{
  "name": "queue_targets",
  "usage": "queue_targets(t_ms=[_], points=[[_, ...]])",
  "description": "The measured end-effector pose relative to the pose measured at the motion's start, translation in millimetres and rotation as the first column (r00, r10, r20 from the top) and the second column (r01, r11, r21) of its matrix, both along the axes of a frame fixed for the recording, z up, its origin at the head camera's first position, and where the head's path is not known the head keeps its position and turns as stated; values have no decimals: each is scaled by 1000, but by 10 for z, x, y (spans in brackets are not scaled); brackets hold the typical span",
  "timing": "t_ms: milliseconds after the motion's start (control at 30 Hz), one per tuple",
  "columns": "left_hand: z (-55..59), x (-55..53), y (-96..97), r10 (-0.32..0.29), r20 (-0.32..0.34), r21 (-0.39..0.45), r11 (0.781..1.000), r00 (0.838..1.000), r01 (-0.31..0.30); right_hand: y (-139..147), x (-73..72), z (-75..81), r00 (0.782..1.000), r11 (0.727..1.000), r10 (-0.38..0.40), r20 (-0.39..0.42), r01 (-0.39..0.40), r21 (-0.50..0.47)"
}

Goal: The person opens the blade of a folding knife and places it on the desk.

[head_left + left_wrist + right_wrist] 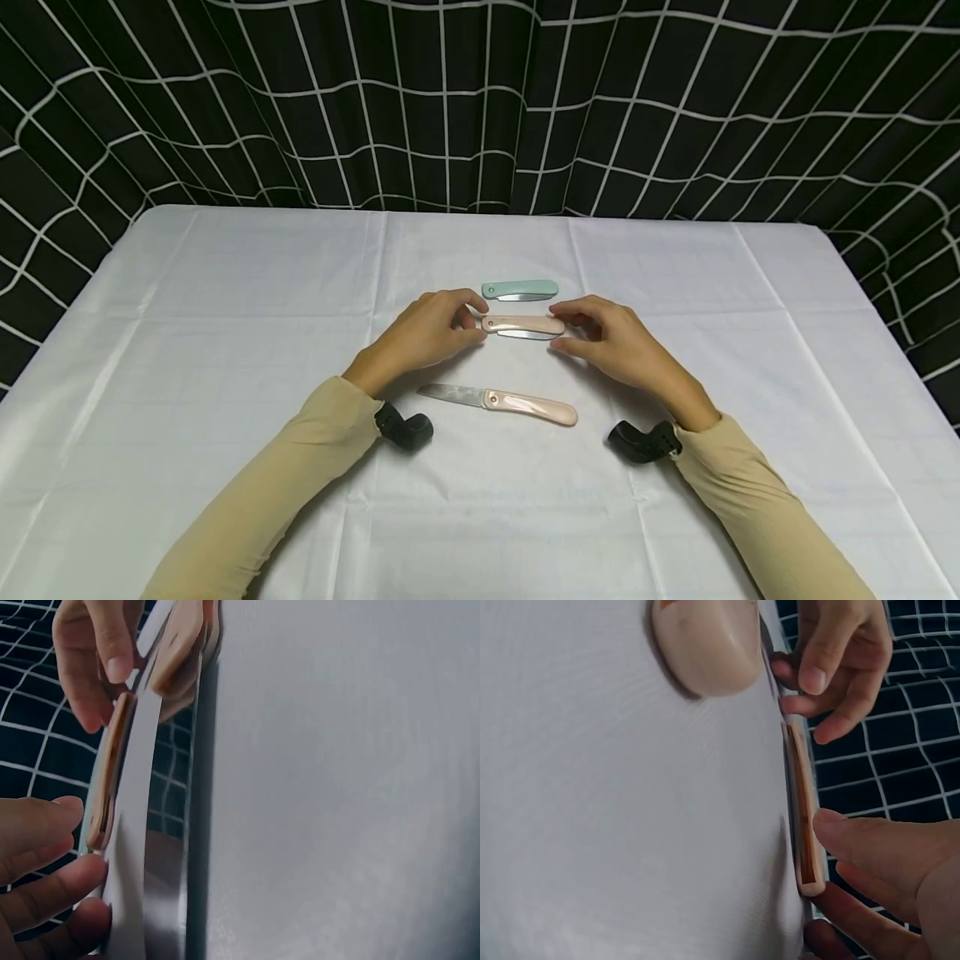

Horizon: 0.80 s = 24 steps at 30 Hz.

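Note:
A folded pink pocket knife (522, 325) lies on the white cloth between both hands, its blade edge showing along the near side. Around its left end, my left hand (429, 332) has thumb and fingertips spread apart, right at the handle. My right hand (619, 340) frames the other end in the same loose way, thumb nearer me and fingers beyond. Closer to me is a second pink knife (531, 406), unfolded, with its blade pointing left; its blade (166, 900) looms large in the left wrist view. Just behind the middle knife sits a folded mint-green knife (521, 290).
White cloth with fold creases covers the table (225, 275). A black curtain (480, 100) with a white grid hangs behind and at the sides. Each wrist carries a black camera, the left one (405, 429) close to the unfolded blade's tip.

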<state>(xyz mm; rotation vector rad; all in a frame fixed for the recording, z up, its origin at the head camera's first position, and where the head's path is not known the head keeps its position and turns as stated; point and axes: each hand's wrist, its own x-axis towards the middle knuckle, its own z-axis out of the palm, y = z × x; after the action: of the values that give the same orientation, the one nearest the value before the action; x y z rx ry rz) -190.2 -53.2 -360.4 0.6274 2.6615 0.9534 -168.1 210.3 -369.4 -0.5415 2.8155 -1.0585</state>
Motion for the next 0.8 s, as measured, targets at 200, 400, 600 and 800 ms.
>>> queue_targets(t_ms=[200, 400, 600, 800], points=[[-36, -26, 21, -32, -9, -39, 999, 999, 31, -20, -14, -20, 1000, 1000, 19, -13, -19, 12], [-55, -4, 42, -44, -16, -89, 995, 999, 42, -43, 17, -22, 997, 998, 48, -57, -46, 30], [-54, 26, 41, -37, -25, -106, 994, 999, 35, -64, 67, -10, 993, 995, 91, -68, -89, 38], [-51, 38, 55, -22, -29, -107, 994, 999, 19, -84, 82, 10, 995, 995, 91, -46, -89, 40]])
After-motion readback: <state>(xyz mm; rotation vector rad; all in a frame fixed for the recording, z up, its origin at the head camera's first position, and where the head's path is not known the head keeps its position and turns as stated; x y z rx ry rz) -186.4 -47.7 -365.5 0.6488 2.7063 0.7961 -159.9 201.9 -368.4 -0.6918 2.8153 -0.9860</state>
